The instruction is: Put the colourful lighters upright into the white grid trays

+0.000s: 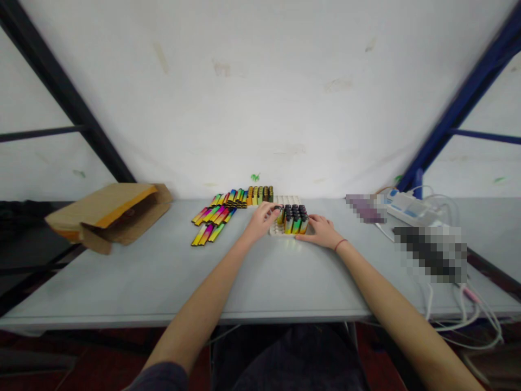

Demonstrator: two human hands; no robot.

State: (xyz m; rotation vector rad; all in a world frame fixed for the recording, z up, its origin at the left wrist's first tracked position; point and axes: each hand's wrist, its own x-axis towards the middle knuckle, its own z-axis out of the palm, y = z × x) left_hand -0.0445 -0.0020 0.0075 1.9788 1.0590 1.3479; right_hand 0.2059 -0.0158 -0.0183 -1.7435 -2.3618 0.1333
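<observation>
A white tray with holes (277, 231) lies on the table in front of me. Upright in its right part stand several lighters (296, 220) with black tops and multicoloured bodies. My left hand (261, 220) is closed at the tray's left side, its fingertips pinching a black-topped lighter (280, 215) over the holes. Around the right end of the tray is my right hand (323, 231), thumb along the front edge and fingers by the right side. More shiny lighters (211, 214) lie in loose rows left of my left hand.
Behind the tray, a standing block of gold-coloured lighters (260, 194) sits next to another white holed tray (287, 200) by the wall. An open cardboard box (109, 209) lies at the left. On the right are a power strip (407, 209), white cables (464, 326) and blurred-out items.
</observation>
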